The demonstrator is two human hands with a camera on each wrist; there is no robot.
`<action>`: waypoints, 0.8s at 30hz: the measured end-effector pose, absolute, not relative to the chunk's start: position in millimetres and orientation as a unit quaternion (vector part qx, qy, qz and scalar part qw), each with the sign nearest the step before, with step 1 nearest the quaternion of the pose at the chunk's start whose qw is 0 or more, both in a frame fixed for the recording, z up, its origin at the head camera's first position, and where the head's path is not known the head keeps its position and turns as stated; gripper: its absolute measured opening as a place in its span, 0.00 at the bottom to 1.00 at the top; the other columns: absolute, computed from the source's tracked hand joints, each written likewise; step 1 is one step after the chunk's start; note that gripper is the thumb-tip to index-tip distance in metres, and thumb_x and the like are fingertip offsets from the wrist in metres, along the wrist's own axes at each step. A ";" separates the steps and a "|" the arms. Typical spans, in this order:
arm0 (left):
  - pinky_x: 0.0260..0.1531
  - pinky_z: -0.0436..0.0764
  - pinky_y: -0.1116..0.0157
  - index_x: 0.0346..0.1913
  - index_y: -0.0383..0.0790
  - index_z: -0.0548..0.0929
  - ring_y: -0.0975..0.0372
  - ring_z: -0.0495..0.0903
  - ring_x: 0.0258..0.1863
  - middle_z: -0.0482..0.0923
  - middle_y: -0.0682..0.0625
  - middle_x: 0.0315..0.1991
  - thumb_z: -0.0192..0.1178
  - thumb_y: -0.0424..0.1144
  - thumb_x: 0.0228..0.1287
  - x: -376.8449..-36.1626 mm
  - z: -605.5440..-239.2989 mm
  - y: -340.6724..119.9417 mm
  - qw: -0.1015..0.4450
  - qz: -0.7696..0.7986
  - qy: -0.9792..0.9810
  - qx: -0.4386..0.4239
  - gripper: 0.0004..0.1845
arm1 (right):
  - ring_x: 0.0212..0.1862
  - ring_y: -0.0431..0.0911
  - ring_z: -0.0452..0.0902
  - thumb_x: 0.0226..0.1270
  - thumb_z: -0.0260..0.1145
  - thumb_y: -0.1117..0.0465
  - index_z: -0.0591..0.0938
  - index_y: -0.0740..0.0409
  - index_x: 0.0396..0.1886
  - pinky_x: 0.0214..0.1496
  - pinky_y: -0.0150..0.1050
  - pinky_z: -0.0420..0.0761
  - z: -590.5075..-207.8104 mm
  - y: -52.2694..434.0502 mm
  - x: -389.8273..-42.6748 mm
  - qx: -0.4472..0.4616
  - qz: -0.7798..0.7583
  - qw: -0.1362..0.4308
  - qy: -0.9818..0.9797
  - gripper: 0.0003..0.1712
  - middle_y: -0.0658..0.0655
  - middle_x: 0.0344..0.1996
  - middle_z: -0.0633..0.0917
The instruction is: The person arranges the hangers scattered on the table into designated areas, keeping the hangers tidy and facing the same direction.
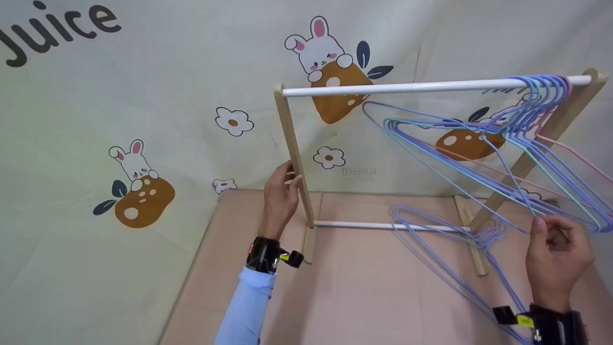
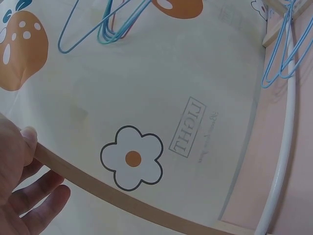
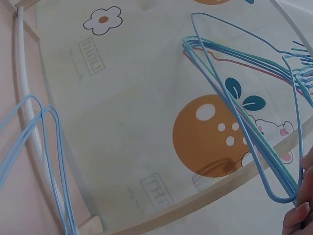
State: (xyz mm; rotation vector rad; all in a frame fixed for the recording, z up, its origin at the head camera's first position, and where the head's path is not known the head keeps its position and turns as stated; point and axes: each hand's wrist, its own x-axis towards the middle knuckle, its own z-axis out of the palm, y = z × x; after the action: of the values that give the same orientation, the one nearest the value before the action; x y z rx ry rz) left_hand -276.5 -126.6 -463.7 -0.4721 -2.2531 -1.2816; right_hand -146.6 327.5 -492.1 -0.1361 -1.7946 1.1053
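Note:
A small garment rack has a white top rail [image 1: 402, 88] and wooden posts. My left hand [image 1: 282, 194] holds the rack's left wooden post [image 1: 293, 139], thumb on one side and fingers on the other, also seen in the left wrist view. My right hand [image 1: 558, 254] pinches the lower corner of a blue wire hanger [image 1: 445, 178]. That hanger is swung out at an angle from a bunch of blue, green and pink hangers [image 1: 515, 179] hooked at the rail's right end. In the right wrist view, only part of the right hand [image 3: 301, 205] shows at the edge.
More blue wire hangers [image 1: 443, 261] lie low at the right, across the lower white bar [image 1: 354, 224] and the pinkish-brown surface [image 1: 364, 287]. The right post [image 1: 531, 158] leans behind the bunch. A printed cloth [image 1: 191, 96] with rabbits and fruit hangs behind and at the left.

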 end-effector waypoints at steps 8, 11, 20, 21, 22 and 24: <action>0.39 0.79 0.72 0.60 0.34 0.71 0.61 0.78 0.44 0.75 0.45 0.49 0.55 0.32 0.67 -278.3 -462.8 -125.6 0.251 -0.462 -0.834 -0.169 0.20 | 0.20 0.37 0.64 0.59 0.62 0.76 0.77 0.80 0.35 0.24 0.22 0.63 -486.7 317.6 -139.1 -0.035 0.476 0.486 -0.732 0.07 0.58 0.25 0.75; 0.39 0.79 0.72 0.61 0.35 0.71 0.62 0.78 0.44 0.75 0.45 0.49 0.55 0.33 0.67 -278.0 -462.2 -124.9 0.249 -0.458 -0.837 -0.166 0.20 | 0.18 0.36 0.64 0.59 0.62 0.76 0.77 0.79 0.35 0.23 0.22 0.62 -494.3 323.9 -139.4 -0.039 0.465 0.471 -0.749 0.06 0.59 0.23 0.75; 0.39 0.80 0.71 0.61 0.36 0.70 0.62 0.78 0.45 0.75 0.46 0.49 0.54 0.34 0.67 -277.2 -460.7 -123.4 0.246 -0.464 -0.835 -0.164 0.20 | 0.20 0.38 0.69 0.59 0.65 0.71 0.80 0.72 0.37 0.23 0.21 0.67 -524.8 347.6 -144.6 -0.066 0.450 0.384 -0.803 0.08 0.55 0.28 0.78; 0.40 0.79 0.71 0.62 0.36 0.70 0.62 0.78 0.45 0.75 0.46 0.49 0.54 0.34 0.67 -277.2 -460.7 -123.2 0.244 -0.464 -0.836 -0.163 0.20 | 0.20 0.38 0.69 0.59 0.65 0.70 0.81 0.70 0.37 0.23 0.21 0.68 -526.7 348.6 -144.6 -0.072 0.447 0.366 -0.813 0.07 0.54 0.28 0.78; 0.40 0.79 0.71 0.61 0.36 0.70 0.62 0.78 0.45 0.75 0.46 0.49 0.54 0.34 0.67 -277.1 -460.4 -123.1 0.243 -0.464 -0.836 -0.161 0.20 | 0.20 0.38 0.70 0.60 0.66 0.69 0.81 0.68 0.37 0.23 0.20 0.68 -528.6 349.7 -144.4 -0.076 0.440 0.346 -0.825 0.06 0.53 0.29 0.78; 0.40 0.79 0.72 0.61 0.36 0.70 0.63 0.78 0.45 0.75 0.46 0.49 0.54 0.34 0.67 -277.0 -459.9 -122.8 0.241 -0.463 -0.838 -0.159 0.20 | 0.20 0.37 0.71 0.60 0.66 0.69 0.81 0.65 0.36 0.24 0.20 0.69 -532.8 352.3 -144.4 -0.078 0.430 0.310 -0.844 0.05 0.53 0.29 0.78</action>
State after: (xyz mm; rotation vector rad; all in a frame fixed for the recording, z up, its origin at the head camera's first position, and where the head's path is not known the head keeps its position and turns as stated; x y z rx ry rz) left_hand -277.0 -122.8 -459.9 -0.4337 -2.2918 -1.2679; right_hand -144.4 352.3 -532.8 -0.2054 -2.2307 1.1360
